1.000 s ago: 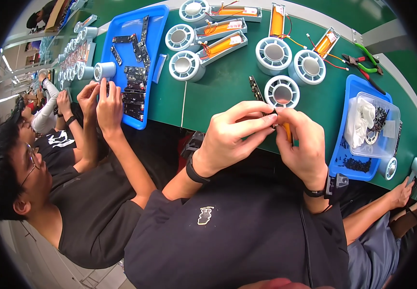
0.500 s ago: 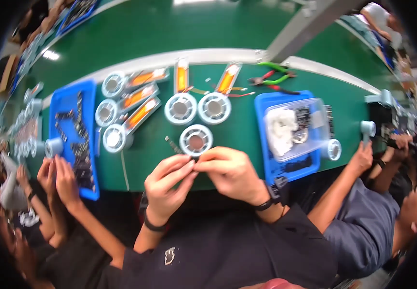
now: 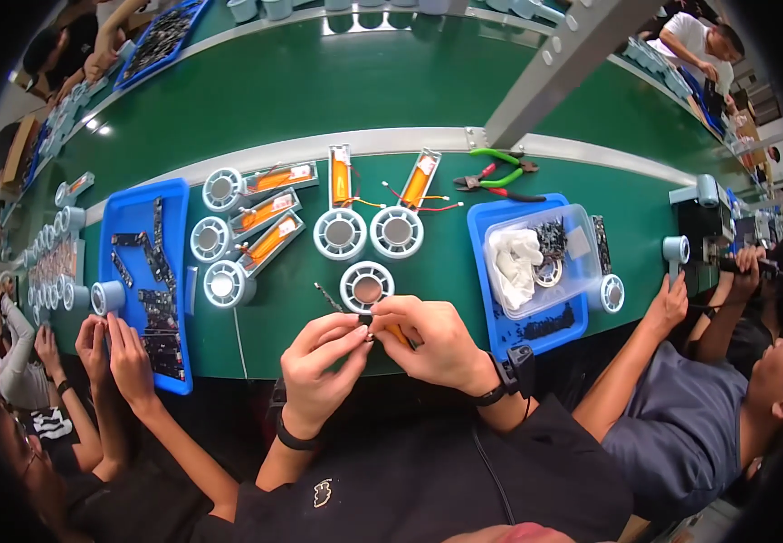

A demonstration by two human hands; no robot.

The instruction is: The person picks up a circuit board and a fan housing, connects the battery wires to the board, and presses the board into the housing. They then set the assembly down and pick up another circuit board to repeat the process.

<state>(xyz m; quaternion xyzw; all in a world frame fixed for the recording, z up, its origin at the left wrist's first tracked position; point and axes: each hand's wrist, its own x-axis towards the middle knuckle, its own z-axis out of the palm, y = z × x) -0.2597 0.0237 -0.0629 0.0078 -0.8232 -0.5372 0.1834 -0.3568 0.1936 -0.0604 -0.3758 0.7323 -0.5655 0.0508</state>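
Observation:
My left hand (image 3: 324, 369) is closed in a pinch on a small black part (image 3: 365, 319). My right hand (image 3: 435, 346) is closed too, its fingertips meeting the same part from the other side. Just beyond the fingertips lies a light-blue round fan head (image 3: 367, 287) with a spoked rim and a coppery centre. An orange piece (image 3: 398, 334) shows below my right fingers; the hand hides most of it. A thin dark circuit strip (image 3: 327, 296) sticks out left of the fan head.
Beyond are several fan bodies (image 3: 339, 233) with orange batteries in open handles. A blue tray (image 3: 183, 271) of circuit boards stands left; another blue tray (image 3: 482, 271) with a clear tub (image 3: 591, 237) stands right. Pliers (image 3: 503, 193) lie behind. Co-workers' hands (image 3: 129, 362) work on either side.
The whole view has shifted, so the bench sits lower in the picture. The orange piece below my right fingers now shows. Both hands stay together at the small black part.

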